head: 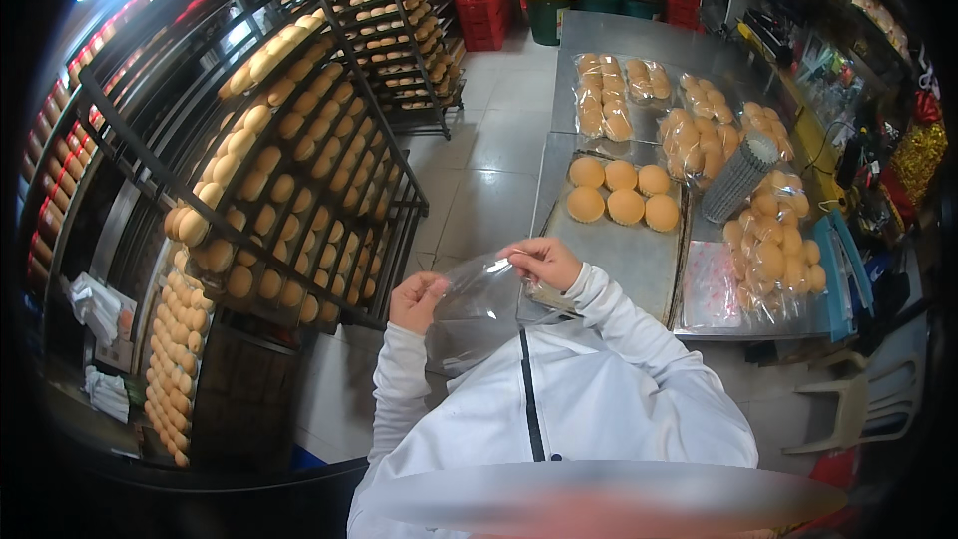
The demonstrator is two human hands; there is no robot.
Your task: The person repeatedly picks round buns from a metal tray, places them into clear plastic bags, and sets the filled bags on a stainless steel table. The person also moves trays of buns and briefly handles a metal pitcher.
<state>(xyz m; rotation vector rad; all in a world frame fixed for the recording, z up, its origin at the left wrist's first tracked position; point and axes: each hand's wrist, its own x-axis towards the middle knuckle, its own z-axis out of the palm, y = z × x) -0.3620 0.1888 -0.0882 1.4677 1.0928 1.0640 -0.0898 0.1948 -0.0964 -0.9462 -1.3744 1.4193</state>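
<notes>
Between my hands a clear plastic bag point(473, 312) is stretched out in front of my white jacket. My left hand point(416, 301) pinches the bag's left edge. The opposite edge is gripped by the thumb and fingers of my right hand point(545, 262), which is held over the near left part of a metal baking tray point(617, 269). Several round buns point(625, 206) in paper cups stand in two rows at the tray's far end. No bun shows inside the bag.
A rack of buns point(299, 187) stands at my left, with another rack point(397, 22) behind it. On the steel table point(629, 30) lie bagged buns point(602, 97), a stack of baking cups point(741, 176) and a pile of printed plastic bags point(711, 284). A plastic chair point(861, 397) is at right.
</notes>
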